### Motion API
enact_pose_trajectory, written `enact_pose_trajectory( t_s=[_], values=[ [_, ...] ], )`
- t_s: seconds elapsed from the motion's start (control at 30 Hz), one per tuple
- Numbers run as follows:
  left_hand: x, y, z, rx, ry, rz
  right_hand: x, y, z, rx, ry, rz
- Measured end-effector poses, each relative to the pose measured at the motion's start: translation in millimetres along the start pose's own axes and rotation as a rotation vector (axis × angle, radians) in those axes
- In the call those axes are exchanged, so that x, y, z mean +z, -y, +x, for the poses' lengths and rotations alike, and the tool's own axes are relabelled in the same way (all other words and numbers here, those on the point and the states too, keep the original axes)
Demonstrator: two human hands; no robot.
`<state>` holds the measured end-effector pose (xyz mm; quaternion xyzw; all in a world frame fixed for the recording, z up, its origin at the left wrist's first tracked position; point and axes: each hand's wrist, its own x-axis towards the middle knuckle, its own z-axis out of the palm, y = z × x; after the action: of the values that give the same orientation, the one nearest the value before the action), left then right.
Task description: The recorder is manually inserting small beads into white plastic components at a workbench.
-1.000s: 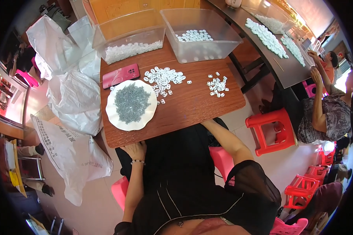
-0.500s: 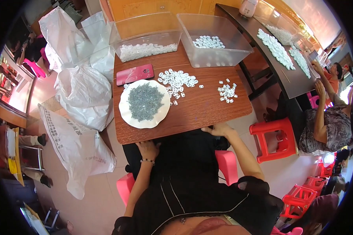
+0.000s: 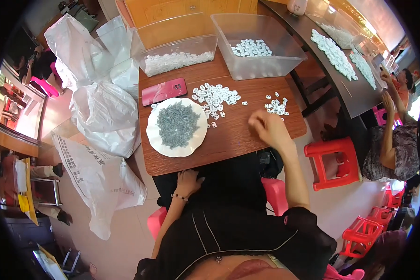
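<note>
My right hand is above the right part of the brown wooden table, its fingers curled in. Anything between the fingertips is hidden. Just beyond it lies a small group of white two-holed plastic pieces. My left hand, a beaded bracelet at its wrist, rests on my dark-clothed lap by the table's near edge. Its thumb is apart from the fingers, and I see nothing in it. A scalloped white plate heaped with small grey-green tube-like pieces stands at the left. Behind it spreads a larger pile of white pieces.
A red phone lies behind the plate. Two clear plastic bins, the left one and the right one, hold pieces at the back. White sacks crowd the left floor. A red stool and a person at a dark table are right.
My right hand has risen from the table's near edge and moved forward over the tabletop, fingers curling. The left hand stays low by the edge. The whole view has shifted slightly.
</note>
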<state>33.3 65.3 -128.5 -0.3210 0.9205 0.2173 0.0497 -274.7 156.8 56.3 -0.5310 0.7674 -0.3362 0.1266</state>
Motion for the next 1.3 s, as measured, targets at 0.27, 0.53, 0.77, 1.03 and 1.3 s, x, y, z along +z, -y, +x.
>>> enact_pose_trajectory(
  t_s=[0.27,0.53,0.77,1.03,1.3],
  values=[
    [-48.9,-9.7,-33.0,0.061,-0.200,-0.323,31.5,-47.2,58.6,0.012,-0.179,-0.229],
    [-89.8,-39.5,-37.4,0.074,-0.156,-0.633,44.3,-54.1,71.1,-0.053,-0.163,-0.287],
    [-151.9,-59.7,-14.9,0.136,-0.610,-0.716,42.2,-44.9,67.2,-0.001,-0.118,-0.216],
    [-175.7,-9.5,41.8,0.020,-0.723,-0.315,38.1,-37.7,37.9,-0.126,-0.214,-0.085],
    [-165.4,-11.1,59.7,-0.064,-0.629,-0.143,33.1,-17.5,-2.1,0.066,-0.176,0.187]
  ],
)
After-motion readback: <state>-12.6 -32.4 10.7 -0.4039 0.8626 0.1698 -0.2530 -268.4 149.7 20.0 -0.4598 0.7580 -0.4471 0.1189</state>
